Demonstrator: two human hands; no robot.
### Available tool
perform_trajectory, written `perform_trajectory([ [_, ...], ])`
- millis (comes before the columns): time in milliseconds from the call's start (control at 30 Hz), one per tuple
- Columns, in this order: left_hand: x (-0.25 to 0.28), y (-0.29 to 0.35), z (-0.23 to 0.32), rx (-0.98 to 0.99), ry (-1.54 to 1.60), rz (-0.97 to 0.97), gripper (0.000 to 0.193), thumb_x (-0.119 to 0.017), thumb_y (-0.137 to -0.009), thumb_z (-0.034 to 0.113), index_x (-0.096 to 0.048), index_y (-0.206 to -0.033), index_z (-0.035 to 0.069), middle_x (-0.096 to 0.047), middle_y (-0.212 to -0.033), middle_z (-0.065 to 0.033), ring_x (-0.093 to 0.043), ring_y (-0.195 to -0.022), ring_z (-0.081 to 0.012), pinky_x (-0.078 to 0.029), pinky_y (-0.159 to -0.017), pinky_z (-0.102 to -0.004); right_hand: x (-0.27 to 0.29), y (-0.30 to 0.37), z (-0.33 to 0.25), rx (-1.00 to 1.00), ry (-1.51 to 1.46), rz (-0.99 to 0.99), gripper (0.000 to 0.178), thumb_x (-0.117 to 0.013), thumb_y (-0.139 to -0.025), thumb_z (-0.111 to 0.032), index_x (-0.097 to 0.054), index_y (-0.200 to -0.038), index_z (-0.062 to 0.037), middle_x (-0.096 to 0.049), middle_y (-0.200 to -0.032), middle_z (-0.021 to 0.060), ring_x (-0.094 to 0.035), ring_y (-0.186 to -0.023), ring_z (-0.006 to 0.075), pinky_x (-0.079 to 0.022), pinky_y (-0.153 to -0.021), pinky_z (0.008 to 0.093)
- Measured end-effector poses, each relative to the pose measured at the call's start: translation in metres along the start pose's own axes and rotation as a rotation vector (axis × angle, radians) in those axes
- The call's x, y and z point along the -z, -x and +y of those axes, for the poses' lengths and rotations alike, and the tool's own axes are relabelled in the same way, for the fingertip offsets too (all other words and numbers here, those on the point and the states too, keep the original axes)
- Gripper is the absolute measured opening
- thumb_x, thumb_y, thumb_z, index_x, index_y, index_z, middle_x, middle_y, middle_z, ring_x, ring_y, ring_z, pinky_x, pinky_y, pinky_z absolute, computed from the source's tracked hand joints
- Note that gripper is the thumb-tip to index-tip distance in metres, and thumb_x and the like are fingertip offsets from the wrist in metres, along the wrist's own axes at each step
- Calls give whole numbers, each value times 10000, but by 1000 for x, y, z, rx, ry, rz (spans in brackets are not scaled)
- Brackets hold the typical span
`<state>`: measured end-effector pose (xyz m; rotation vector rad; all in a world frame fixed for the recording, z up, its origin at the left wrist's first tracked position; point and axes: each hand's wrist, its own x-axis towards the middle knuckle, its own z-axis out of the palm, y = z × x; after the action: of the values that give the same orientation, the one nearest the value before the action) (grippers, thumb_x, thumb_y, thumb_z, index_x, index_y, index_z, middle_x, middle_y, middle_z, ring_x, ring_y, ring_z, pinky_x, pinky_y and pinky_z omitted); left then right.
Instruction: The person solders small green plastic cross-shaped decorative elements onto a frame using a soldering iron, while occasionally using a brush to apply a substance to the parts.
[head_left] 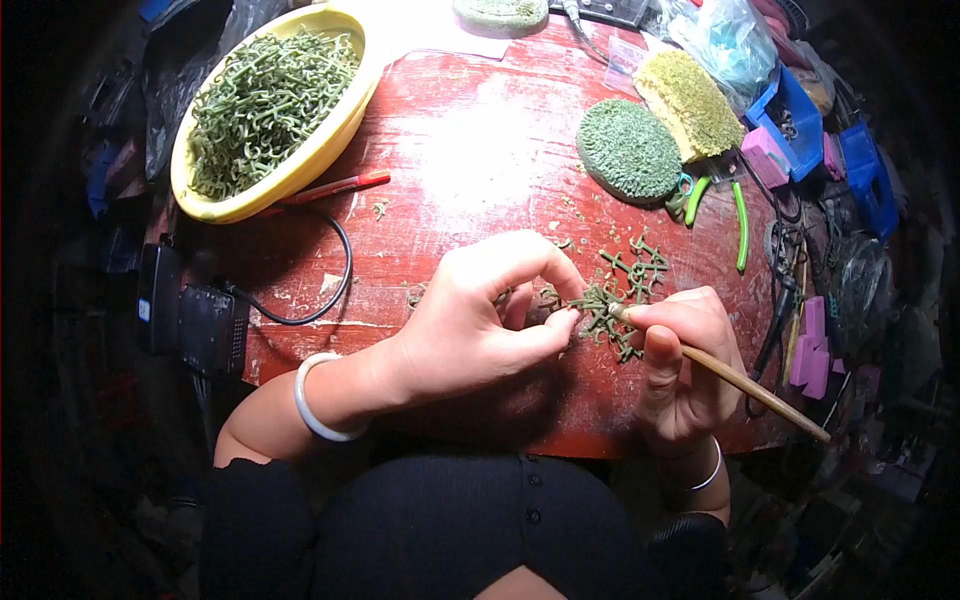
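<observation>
Your right hand (690, 350) is closed on a wooden stick tool (755, 388), which you grip between the thumb and the forefinger. If we put the clock at your fingertips, the tail of this tool extends toward four o'clock, and its pale tip is at the green pieces (600, 300). Your left hand (490, 310) is curled, with the thumb and the index finger nearly meeting at the nine o'clock edge of these same pieces; I cannot tell whether a piece is pinched there. The pieces are short, thin and bent, and they lie in a small loose heap on the red table (400, 230), between your two hands and spreading toward one o'clock.

At ten o'clock stands a yellow bowl (318, 158), full of similar green curled pieces (270, 115), with a red pen (350, 185) beside it. At nine o'clock there are a black cable (345, 270) and a black box (213, 330). At twelve o'clock lies a round green pad (630, 150), and a yellow spongy block (690, 105) is just beside it, at one o'clock. Green tool handles (741, 225) are at two o'clock, and farther in that same direction is a blue tray (868, 175). Between three and four o'clock you have pink blocks (810, 350)
</observation>
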<state>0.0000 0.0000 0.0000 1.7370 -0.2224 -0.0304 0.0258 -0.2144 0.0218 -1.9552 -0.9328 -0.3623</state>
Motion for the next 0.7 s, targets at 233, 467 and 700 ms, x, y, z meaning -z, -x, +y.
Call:
perform_trajectory([
  [233,0,0,-2,-37,1,-8,141,-732,-819,43,-656,-937,34,-586,-797,-36,-512,-571,-93,-420,-523,-252,-3,-3,1,41,5,13,126,-692,-965,-119,-669,-991,2,-660,-833,95,-598,-678,237,-490,-589,337],
  [467,2,0,-5,-240,-136,-29,135,-733,-821,-22,-683,-939,20,-698,-1051,-67,-455,-608,-24,-365,-533,-186,-5,1,-1,-104,-139,35,118,-687,-968,-106,-677,-945,9,-666,-812,103,-611,-641,219,-492,-588,320],
  [700,1,1,-4,-97,0,-66,129,-726,-834,-22,-689,-947,28,-703,-1051,-57,-469,-640,-14,-360,-539,-184,0,-4,-5,-537,-491,167,228,-602,-1039,-187,-659,-958,17,-668,-872,80,-621,-691,94,-503,-633,228],
])
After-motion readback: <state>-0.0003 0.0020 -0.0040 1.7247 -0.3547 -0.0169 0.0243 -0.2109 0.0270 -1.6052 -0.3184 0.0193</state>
